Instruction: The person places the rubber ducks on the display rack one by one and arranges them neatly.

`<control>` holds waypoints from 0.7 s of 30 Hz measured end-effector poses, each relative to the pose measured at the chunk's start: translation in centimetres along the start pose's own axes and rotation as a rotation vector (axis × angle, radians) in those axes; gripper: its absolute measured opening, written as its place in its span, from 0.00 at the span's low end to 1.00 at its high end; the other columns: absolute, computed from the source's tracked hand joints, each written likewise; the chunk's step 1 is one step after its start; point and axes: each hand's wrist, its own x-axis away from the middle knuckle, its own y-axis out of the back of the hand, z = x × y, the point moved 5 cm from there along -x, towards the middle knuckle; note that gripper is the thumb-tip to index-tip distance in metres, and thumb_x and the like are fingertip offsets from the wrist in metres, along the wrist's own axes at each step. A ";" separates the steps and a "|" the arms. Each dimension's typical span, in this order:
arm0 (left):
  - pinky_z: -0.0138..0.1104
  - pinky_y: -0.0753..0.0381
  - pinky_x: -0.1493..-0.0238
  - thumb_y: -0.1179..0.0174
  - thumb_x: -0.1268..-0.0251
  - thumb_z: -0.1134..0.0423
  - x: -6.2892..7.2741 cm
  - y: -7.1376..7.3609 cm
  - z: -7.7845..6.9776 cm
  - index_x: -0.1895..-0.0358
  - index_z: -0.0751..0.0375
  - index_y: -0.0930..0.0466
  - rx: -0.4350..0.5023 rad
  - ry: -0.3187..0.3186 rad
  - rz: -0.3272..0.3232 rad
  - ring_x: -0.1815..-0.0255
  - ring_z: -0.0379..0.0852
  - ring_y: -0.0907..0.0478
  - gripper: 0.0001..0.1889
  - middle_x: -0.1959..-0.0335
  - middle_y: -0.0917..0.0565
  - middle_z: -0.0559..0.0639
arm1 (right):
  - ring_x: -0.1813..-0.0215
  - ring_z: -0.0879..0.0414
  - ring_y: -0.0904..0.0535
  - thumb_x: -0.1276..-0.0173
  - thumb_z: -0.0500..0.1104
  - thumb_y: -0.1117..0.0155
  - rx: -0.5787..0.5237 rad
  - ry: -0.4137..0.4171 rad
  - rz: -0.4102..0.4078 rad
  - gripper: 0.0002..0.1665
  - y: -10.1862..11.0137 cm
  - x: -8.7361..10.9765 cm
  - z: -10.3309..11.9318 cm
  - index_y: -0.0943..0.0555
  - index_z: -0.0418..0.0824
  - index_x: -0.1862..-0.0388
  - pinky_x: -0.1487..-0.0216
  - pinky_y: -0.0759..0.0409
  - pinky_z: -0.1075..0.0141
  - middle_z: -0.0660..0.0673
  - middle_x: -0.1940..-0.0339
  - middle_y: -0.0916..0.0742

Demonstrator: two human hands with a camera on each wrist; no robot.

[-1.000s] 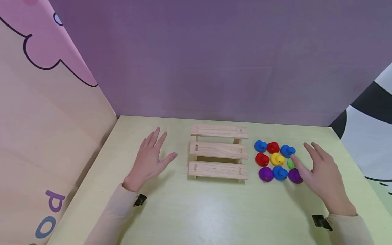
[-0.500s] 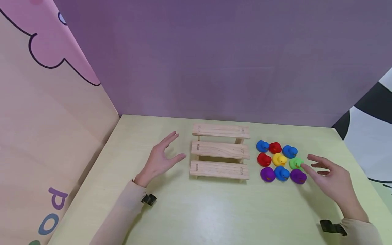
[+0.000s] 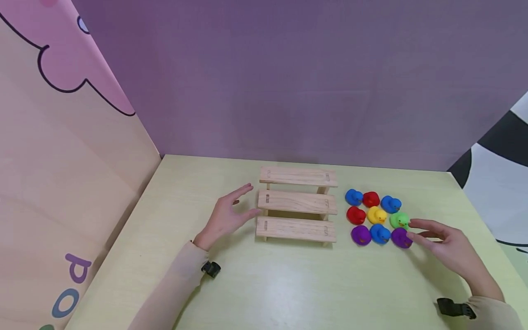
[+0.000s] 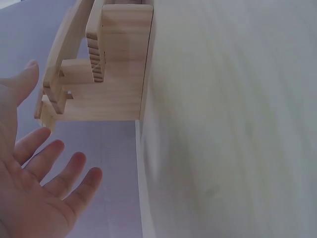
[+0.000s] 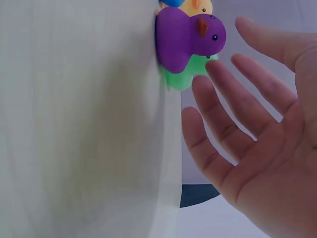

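On the pale table (image 3: 264, 288), right of centre: nine toy ducks (image 3: 376, 215) were set close together in three rows.
Back row: the left blue duck (image 3: 354, 197), the back red duck (image 3: 371, 199) and the right blue duck (image 3: 391, 204) were placed.
Middle row: the yellow duck (image 3: 374, 213) was flanked by the middle red duck (image 3: 355, 215) and the green duck (image 3: 398, 220).
Front row: the front blue duck (image 3: 380, 233) was flanked by the left purple duck (image 3: 360, 235) and the right purple duck (image 3: 400, 238).
Wooden stand (image 3: 297, 201): its three stepped planks were seen left of the ducks.
Left hand (image 3: 226, 217): it was held by the stand's left end, fingers released and parted from the thumb; contact could not be told.
Right hand (image 3: 447, 245): it was held just beside the green and right purple ducks, fingers loosely bent and released; contact could not be told.
Backdrop (image 3: 288, 82): purple cloth was hung behind the table.
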 end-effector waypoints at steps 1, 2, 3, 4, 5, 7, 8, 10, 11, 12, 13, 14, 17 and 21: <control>0.53 0.24 0.26 0.24 0.33 0.51 0.0 -0.1 0.0 0.23 0.51 0.25 0.002 0.001 0.004 0.18 0.52 0.32 0.37 0.20 0.26 0.53 | 0.56 0.87 0.31 0.23 0.63 0.33 0.001 -0.005 0.015 0.36 -0.1 0.0 -0.1 0.21 0.42 0.27 0.59 0.23 0.70 0.82 0.51 0.25; 0.53 0.23 0.26 0.24 0.33 0.51 -0.1 -0.2 -0.1 0.23 0.52 0.25 0.005 -0.001 0.007 0.18 0.52 0.31 0.36 0.21 0.25 0.53 | 0.56 0.86 0.30 0.23 0.63 0.33 -0.002 -0.008 0.024 0.36 -0.1 0.0 -0.2 0.21 0.42 0.27 0.59 0.23 0.69 0.81 0.51 0.24; 0.53 0.23 0.27 0.25 0.32 0.52 -0.1 -0.4 -0.1 0.23 0.52 0.25 0.012 -0.003 0.013 0.20 0.53 0.29 0.36 0.21 0.25 0.53 | 0.56 0.86 0.29 0.24 0.62 0.32 -0.009 -0.005 0.029 0.36 -0.2 -0.1 -0.2 0.20 0.41 0.27 0.60 0.22 0.70 0.80 0.50 0.23; 0.53 0.22 0.28 0.25 0.32 0.53 -0.2 -0.5 -0.1 0.23 0.52 0.24 0.020 -0.001 0.019 0.21 0.54 0.27 0.35 0.21 0.25 0.53 | 0.56 0.85 0.28 0.23 0.62 0.32 -0.017 -0.005 0.039 0.36 -0.2 -0.1 -0.3 0.21 0.41 0.27 0.60 0.22 0.70 0.80 0.50 0.22; 0.53 0.21 0.29 0.26 0.31 0.53 -0.2 -0.6 -0.2 0.24 0.51 0.24 0.027 0.003 0.026 0.23 0.54 0.25 0.34 0.22 0.24 0.51 | 0.56 0.84 0.27 0.23 0.61 0.32 -0.025 -0.006 0.047 0.36 -0.3 -0.1 -0.4 0.21 0.40 0.27 0.60 0.21 0.69 0.80 0.51 0.22; 0.52 0.19 0.32 0.27 0.30 0.53 -0.3 -0.9 -0.2 0.24 0.49 0.24 0.046 0.010 0.041 0.27 0.53 0.22 0.32 0.23 0.23 0.48 | 0.56 0.82 0.26 0.23 0.61 0.32 -0.039 -0.009 0.062 0.36 -0.5 -0.1 -0.6 0.21 0.40 0.27 0.60 0.20 0.70 0.80 0.51 0.21; 0.51 0.18 0.33 0.28 0.29 0.53 -0.4 -1.1 -0.2 0.24 0.48 0.23 0.054 0.012 0.046 0.30 0.53 0.20 0.31 0.23 0.22 0.47 | 0.56 0.82 0.25 0.23 0.61 0.32 -0.045 -0.011 0.066 0.36 -0.6 -0.2 -0.6 0.21 0.39 0.27 0.61 0.20 0.70 0.80 0.51 0.21; 0.49 0.17 0.35 0.30 0.27 0.52 -0.5 -1.3 -0.2 0.25 0.45 0.23 0.063 0.027 0.059 0.33 0.50 0.18 0.29 0.25 0.21 0.44 | 0.56 0.81 0.25 0.23 0.61 0.32 -0.055 -0.015 0.074 0.36 -0.7 -0.2 -0.6 0.21 0.39 0.27 0.61 0.19 0.69 0.81 0.52 0.21; 0.49 0.17 0.36 0.31 0.25 0.51 -0.5 -1.4 -0.2 0.25 0.44 0.22 0.059 0.030 0.061 0.34 0.49 0.18 0.28 0.26 0.20 0.43 | 0.56 0.80 0.25 0.23 0.61 0.32 -0.057 -0.016 0.077 0.36 -0.8 -0.2 -0.6 0.21 0.39 0.27 0.61 0.19 0.69 0.81 0.52 0.21; 0.48 0.16 0.37 0.32 0.24 0.51 -0.6 -1.5 -0.2 0.25 0.43 0.22 0.056 0.031 0.063 0.35 0.48 0.17 0.27 0.26 0.20 0.42 | 0.55 0.80 0.25 0.23 0.61 0.32 -0.059 -0.014 0.076 0.36 -0.8 -0.2 -0.6 0.21 0.39 0.27 0.61 0.19 0.69 0.81 0.52 0.21; 0.47 0.16 0.38 0.33 0.24 0.51 -0.7 -1.6 -0.1 0.26 0.43 0.22 0.049 0.034 0.062 0.36 0.48 0.16 0.26 0.27 0.19 0.42 | 0.55 0.80 0.25 0.23 0.60 0.32 -0.062 -0.012 0.075 0.36 -0.8 -0.2 -0.6 0.20 0.39 0.28 0.61 0.19 0.68 0.81 0.52 0.21; 0.47 0.15 0.38 0.33 0.23 0.51 -0.7 -1.6 -0.1 0.26 0.43 0.21 0.042 0.038 0.061 0.37 0.48 0.16 0.25 0.28 0.18 0.43 | 0.55 0.80 0.24 0.23 0.60 0.32 -0.065 -0.011 0.074 0.35 -0.9 -0.2 -0.6 0.20 0.39 0.28 0.61 0.19 0.68 0.81 0.52 0.20; 0.46 0.14 0.40 0.33 0.23 0.50 -0.8 -1.7 -0.1 0.27 0.43 0.20 0.031 0.047 0.052 0.40 0.48 0.14 0.24 0.29 0.17 0.43 | 0.55 0.79 0.24 0.23 0.60 0.31 -0.069 -0.010 0.078 0.35 -1.0 -0.3 -0.8 0.20 0.40 0.28 0.62 0.19 0.68 0.82 0.53 0.20; 0.45 0.14 0.40 0.33 0.24 0.50 -0.8 -1.8 -0.3 0.28 0.43 0.19 0.047 0.063 0.051 0.41 0.47 0.14 0.24 0.30 0.17 0.43 | 0.55 0.80 0.24 0.24 0.59 0.31 -0.064 -0.005 0.075 0.34 -1.0 -0.3 -1.1 0.19 0.40 0.29 0.61 0.19 0.68 0.82 0.53 0.20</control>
